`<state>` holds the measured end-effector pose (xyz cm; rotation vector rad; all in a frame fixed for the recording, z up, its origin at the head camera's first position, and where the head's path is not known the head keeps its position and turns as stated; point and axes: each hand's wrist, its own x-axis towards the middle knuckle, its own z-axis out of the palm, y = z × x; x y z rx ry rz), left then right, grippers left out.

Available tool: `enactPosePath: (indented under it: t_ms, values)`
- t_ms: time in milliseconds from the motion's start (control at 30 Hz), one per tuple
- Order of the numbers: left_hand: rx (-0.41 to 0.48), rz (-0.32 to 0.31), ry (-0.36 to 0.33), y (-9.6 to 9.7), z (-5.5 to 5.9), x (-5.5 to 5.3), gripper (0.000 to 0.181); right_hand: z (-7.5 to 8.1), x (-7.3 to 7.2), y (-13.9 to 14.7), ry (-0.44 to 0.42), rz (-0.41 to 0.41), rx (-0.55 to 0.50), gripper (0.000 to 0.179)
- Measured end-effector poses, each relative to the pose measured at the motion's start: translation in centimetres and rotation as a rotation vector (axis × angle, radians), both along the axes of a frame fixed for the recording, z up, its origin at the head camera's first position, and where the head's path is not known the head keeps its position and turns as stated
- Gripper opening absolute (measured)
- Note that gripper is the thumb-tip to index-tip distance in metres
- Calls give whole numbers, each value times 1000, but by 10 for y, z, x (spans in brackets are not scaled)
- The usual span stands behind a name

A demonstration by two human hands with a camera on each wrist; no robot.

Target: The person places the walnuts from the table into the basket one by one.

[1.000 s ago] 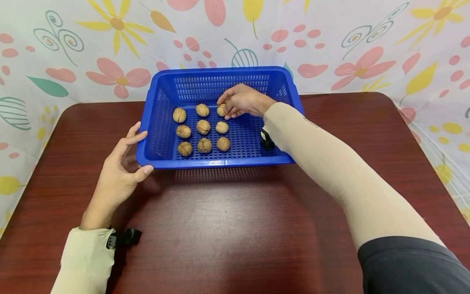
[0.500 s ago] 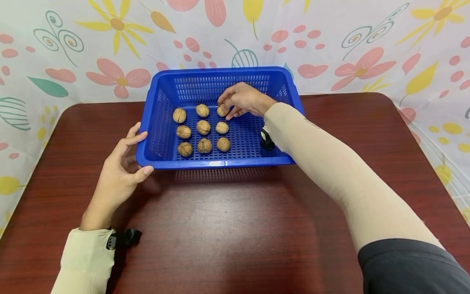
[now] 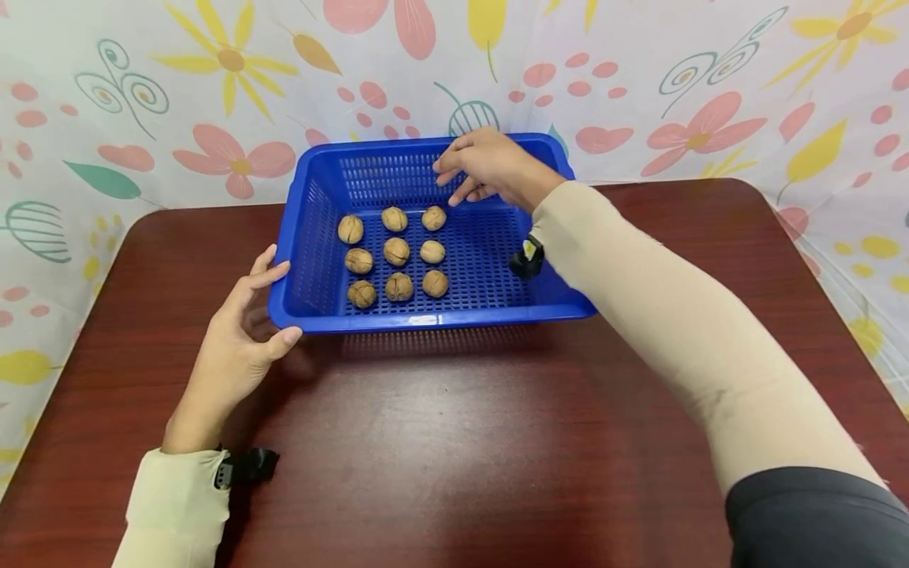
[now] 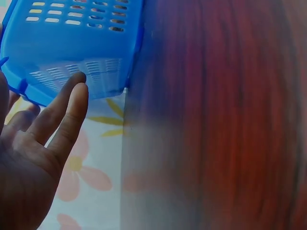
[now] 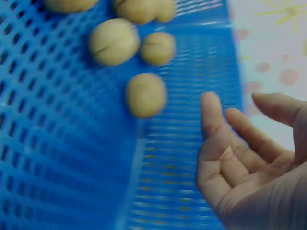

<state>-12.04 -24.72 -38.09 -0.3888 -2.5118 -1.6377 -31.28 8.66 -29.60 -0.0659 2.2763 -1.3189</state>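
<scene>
A blue plastic basket [image 3: 490,317] with slotted walls stands near the table's back edge. Inside, several walnuts [image 3: 396,252] lie in neat rows on the left and middle of its floor, each apart from its neighbours. My left hand [image 3: 230,347] holds the basket's left end, thumb at the front corner and a fingertip on the rim; two fingers [image 4: 72,112] extend outside the wall in the left wrist view. My right hand [image 3: 497,166] hovers over the back of the basket, fingers loosely bent, holding nothing. Below and left of it sits the back-row walnut [image 3: 434,218], also nearest in the right wrist view [image 5: 146,95].
The dark reddish-brown table [image 3: 454,457] extends in front of the basket and to both sides. Behind it hangs a white cloth [image 3: 611,47] printed with flowers and leaves. Slotted basket floor [image 3: 483,260] shows to the right of the walnuts.
My right hand has let go of the back-row walnut and risen up and to the right, away from it. The left hand keeps its place on the basket; the head view has shifted slightly.
</scene>
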Motion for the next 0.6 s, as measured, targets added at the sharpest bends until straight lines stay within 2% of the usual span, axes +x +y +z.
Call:
enactPosePath:
  t_ms: [100, 167, 300, 433, 600]
  values:
    - [-66, -1, 0, -2, 2, 4, 73, 20, 12, 10, 51, 30, 35, 36]
    - [-115, -5, -1, -3, 5, 8, 74, 32, 24, 21, 117, 61, 66, 35]
    - [-271, -21, -13, -5, 11, 16, 80, 46, 54, 48, 253, 94, 118, 33]
    - [-439, -18, -22, -5, 17, 27, 86, 44, 92, 83, 384, 70, 195, 32]
    - [-581, 5, 37, -6, 20, 43, 81, 26, 138, 128, 550, -40, 347, 31]
